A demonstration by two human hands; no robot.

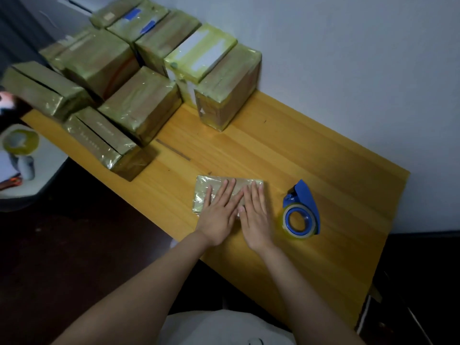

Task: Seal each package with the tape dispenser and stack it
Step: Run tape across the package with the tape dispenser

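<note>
A small flat package (207, 189) wrapped in shiny tape lies on the wooden table (311, 155) near its front edge. My left hand (219, 215) and my right hand (255, 215) both rest flat on top of it, fingers spread, thumbs touching. The blue tape dispenser (302, 211) with a clear tape roll stands on the table just right of my right hand, untouched. Several taped boxes (142, 105) are stacked at the table's far left end.
A white wall runs along the table's far side. One box (226, 93) stands upright against the wall. A white side surface (47, 168) at the left holds a tape roll (21, 141) and small items. The floor around is dark.
</note>
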